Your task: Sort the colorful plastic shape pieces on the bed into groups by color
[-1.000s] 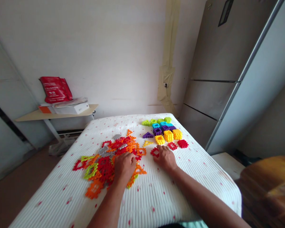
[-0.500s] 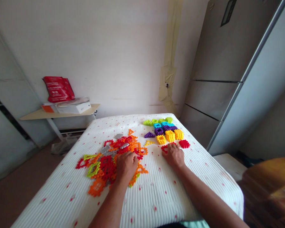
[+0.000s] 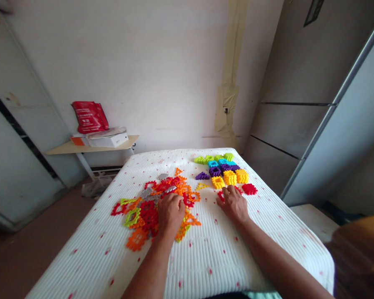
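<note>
My left hand (image 3: pixel 171 211) is closed, its fingers curled down over the right side of a loose heap of flat plastic interlocking tiles. What its fingertips hold is hidden. The heap mixes red tiles (image 3: pixel 149 212), orange tiles (image 3: pixel 137 239), grey tiles (image 3: pixel 146 192) and lime tiles (image 3: pixel 132 217). Over to the right, my right hand (image 3: pixel 235 204) bends its fingers onto a red frame-shaped tile (image 3: pixel 220 195), which shows partly beside the thumb. A solid red stack (image 3: pixel 249 189) lies just right of this hand. Yellow stacks (image 3: pixel 230 177) stand directly beyond it.
Behind the yellow stacks are purple (image 3: pixel 215 171), blue (image 3: pixel 212 164) and lime (image 3: pixel 228 157) stacks. A purple triangle stack (image 3: pixel 202 176) and a yellow triangle (image 3: pixel 202 186) lie between heap and stacks. A ribbed white cloth (image 3: pixel 205 257) covers the table. A fridge (image 3: pixel 286 83) stands right.
The view has turned slightly left, so everything sits further right in the picture. Both hands stay at about the same places over the tiles.
</note>
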The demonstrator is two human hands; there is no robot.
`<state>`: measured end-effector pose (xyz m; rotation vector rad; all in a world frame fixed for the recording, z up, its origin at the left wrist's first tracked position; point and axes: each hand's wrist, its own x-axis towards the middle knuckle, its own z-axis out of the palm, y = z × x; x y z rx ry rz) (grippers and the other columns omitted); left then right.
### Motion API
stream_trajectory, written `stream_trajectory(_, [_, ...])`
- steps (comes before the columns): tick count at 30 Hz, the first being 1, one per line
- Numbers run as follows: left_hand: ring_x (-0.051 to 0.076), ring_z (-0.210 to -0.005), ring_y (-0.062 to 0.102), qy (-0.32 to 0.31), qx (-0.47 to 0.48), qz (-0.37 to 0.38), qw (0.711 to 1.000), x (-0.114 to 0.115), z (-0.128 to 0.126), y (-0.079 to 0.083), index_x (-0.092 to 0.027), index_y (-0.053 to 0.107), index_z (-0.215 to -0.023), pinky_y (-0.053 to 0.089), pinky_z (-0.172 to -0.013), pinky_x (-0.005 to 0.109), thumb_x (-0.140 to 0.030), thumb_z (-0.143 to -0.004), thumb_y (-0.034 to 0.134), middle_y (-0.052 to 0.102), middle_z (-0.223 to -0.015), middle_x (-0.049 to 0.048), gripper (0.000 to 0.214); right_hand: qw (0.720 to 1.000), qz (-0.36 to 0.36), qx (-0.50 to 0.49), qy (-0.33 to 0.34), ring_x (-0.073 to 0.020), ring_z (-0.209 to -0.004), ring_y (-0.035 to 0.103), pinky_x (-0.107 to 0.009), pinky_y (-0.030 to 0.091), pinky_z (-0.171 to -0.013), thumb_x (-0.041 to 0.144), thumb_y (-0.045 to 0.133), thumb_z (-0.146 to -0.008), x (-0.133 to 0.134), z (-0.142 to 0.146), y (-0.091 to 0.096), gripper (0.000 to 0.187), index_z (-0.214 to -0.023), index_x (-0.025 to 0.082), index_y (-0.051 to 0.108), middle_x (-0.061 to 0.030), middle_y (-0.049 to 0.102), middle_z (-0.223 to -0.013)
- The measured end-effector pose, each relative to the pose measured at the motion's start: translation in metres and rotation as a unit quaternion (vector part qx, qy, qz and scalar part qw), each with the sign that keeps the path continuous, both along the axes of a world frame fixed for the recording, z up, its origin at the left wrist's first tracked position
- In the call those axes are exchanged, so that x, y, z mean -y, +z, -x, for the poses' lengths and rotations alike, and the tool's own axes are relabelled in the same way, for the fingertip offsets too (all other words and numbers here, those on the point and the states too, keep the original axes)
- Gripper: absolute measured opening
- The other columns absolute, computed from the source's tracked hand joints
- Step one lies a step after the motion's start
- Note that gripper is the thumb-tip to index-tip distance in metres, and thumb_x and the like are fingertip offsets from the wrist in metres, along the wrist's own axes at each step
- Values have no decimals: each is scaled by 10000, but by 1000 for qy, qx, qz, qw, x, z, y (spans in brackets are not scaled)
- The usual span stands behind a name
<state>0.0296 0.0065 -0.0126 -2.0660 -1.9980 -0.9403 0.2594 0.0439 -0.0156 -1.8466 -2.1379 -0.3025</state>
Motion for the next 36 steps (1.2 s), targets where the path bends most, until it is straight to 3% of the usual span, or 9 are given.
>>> stream_trajectory(5, [189, -877, 582, -3, 0, 8, 1000, 0, -2, 1, -208, 653, -796, 394, -825, 324, -175, -802, 460, 659, -872, 43, 195, 977, 13, -9, 212, -188, -959, 520, -277, 416, -792, 243, 464, -867, -2, 15, 4, 193, -993, 192, 601, -74, 592, -1010])
stream_trajectory(8, [187, -877, 590, -11, 8, -2, 1000, 0, -2, 0, -202, 658, -830, 409, -832, 324, -153, -794, 465, 667, -886, 44, 203, 959, 39, -5, 281, -179, -1016, 510, -261, 428, -803, 231, 482, -857, -7, 31, 2, 238, -1073, 200, 577, -71, 572, -1120])
stream_trajectory(11, [187, -873, 596, -21, 14, -18, 1000, -1, -2, -2, -198, 662, -851, 420, -838, 329, -137, -781, 472, 672, -888, 46, 211, 964, 54, 16, 260, -185, -1003, 516, -258, 448, -749, 235, 450, -875, -13, 48, -2, 226, -1053, 199, 583, -78, 568, -1134])
stream_trajectory(15, [192, -855, 602, -32, 9, -27, 999, -3, -2, -5, -192, 668, -861, 432, -826, 338, -144, -784, 468, 673, -876, 51, 220, 972, 59, 44, 222, -181, -920, 531, -250, 443, -688, 219, 370, -917, -18, 56, -8, 234, -935, 187, 601, -79, 603, -987])
stream_trajectory(21, [198, -853, 605, -41, -1, -32, 999, -4, -3, -6, -194, 674, -854, 435, -815, 339, -168, -789, 469, 675, -873, 51, 217, 971, 39, 53, 231, -182, -876, 527, -260, 432, -691, 226, 342, -938, -18, 53, -12, 245, -933, 176, 582, -75, 612, -928])
stream_trajectory(26, [191, -858, 607, -41, 6, -22, 999, -2, -4, -5, -190, 675, -844, 438, -819, 331, -155, -786, 470, 676, -869, 51, 216, 973, 26, 23, 230, -173, -926, 524, -242, 424, -676, 271, 375, -933, -20, 54, -16, 224, -1020, 215, 573, -59, 598, -1058])
stream_trajectory(36, [187, -845, 608, -43, 10, -25, 999, -1, -6, -4, -185, 676, -835, 451, -817, 332, -122, -773, 483, 679, -858, 51, 212, 968, 24, 14, 249, -166, -863, 521, -246, 411, -700, 284, 345, -953, -19, 52, -16, 275, -898, 201, 601, -61, 627, -946])
